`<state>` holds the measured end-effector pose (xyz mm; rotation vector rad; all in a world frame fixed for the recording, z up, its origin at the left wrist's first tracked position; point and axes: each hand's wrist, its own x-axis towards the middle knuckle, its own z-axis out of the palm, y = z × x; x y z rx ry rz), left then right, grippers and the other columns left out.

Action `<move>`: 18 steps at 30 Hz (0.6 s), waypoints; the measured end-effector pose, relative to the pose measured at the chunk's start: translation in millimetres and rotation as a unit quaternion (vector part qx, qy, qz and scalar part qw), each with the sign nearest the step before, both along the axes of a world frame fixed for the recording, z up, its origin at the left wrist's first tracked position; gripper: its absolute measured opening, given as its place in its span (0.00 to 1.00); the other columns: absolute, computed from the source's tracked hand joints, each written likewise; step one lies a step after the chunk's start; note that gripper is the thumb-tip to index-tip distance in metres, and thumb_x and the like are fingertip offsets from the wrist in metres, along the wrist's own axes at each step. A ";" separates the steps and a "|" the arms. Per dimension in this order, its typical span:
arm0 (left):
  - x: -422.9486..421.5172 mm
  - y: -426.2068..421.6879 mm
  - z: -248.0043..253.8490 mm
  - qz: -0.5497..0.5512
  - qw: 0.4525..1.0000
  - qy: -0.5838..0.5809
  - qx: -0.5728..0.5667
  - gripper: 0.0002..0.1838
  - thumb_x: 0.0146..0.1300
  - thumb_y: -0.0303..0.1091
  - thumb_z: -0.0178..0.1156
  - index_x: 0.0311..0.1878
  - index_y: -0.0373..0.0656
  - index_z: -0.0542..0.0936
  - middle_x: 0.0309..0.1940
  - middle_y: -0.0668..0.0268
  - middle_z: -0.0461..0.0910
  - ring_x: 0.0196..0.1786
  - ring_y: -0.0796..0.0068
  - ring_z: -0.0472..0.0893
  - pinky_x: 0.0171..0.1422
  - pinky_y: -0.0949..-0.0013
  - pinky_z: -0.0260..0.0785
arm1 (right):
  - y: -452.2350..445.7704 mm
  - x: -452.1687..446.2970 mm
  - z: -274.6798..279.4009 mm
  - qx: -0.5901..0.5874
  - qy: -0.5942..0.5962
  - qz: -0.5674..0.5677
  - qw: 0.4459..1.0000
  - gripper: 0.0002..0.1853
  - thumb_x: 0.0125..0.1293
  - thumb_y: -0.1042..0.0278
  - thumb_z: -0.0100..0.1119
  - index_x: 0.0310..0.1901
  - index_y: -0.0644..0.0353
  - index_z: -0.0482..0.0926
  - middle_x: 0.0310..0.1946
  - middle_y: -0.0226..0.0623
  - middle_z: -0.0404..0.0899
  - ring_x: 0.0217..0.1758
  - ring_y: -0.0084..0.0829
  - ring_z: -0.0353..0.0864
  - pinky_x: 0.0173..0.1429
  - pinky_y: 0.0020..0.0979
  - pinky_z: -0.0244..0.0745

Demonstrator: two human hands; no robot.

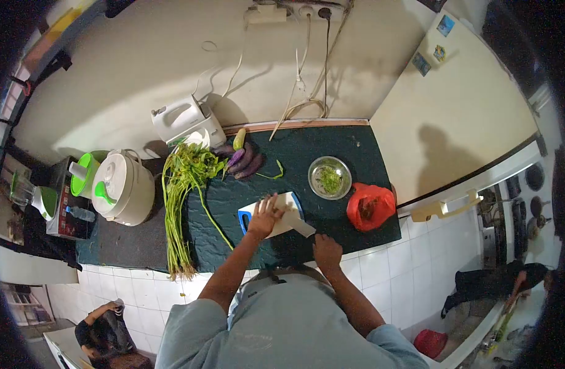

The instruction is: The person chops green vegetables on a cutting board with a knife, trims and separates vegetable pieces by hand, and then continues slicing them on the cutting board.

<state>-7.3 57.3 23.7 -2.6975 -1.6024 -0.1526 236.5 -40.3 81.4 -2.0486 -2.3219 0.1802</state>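
Observation:
My left hand (265,218) lies on a white cutting board (287,200) with a blue edge, its fingers spread; anything under the palm is hidden. A broad-bladed knife (301,225) is in my right hand (327,251), which is closed round its handle. The blade rests over the board's right side, close to my left fingers. Behind and to the right of the board, a metal bowl (313,179) holds chopped greens (330,181). Beside the bowl sits a red plastic bag (381,198), open at the top, with dark contents I cannot make out.
Long-stemmed leafy greens (178,209) lie left of the board, with several eggplants (248,165) behind. A white hand mixer (187,120) and a rice cooker (132,192) stand farther left. At right is a fridge (461,104). Two other people (104,335) (495,284) are nearby.

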 end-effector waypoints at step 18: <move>41.9 -41.0 24.3 -0.011 0.992 -0.124 -0.012 0.47 0.55 0.25 0.55 0.78 0.64 0.51 0.78 0.48 0.44 0.75 0.43 0.54 0.73 0.43 0.54 | 29.4 19.0 6.4 -0.359 0.577 -0.211 0.703 0.18 0.72 0.53 0.54 0.35 0.61 0.76 0.19 0.30 0.71 0.17 0.23 0.69 0.22 0.27 0.64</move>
